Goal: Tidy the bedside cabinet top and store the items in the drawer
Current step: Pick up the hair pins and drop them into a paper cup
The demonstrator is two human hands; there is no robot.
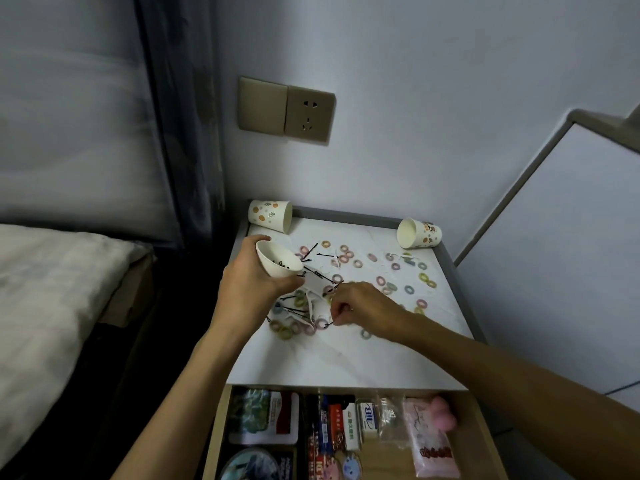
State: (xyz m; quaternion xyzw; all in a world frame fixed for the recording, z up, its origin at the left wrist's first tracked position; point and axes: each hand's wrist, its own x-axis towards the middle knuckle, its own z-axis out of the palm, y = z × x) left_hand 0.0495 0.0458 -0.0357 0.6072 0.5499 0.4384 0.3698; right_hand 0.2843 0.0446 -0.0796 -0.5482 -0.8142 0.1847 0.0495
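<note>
My left hand (254, 278) grips a white paper cup (277, 259), tilted with its mouth up and to the left, above the left side of the white cabinet top (332, 358). My right hand (360, 308) is curled low over the top and pinches a black hairpin (328, 324) at its fingertips. Several pastel hair rings (381, 280) and more black hairpins (313, 271) lie scattered over the surface. Below the front edge the drawer (471, 441) stands open, filled with packets.
Two patterned paper cups lie on their sides at the back corners, one left (270, 215), one right (419, 233). A bed (48, 306) is at the left, a wall socket (285, 109) above, a white panel (561, 244) at the right.
</note>
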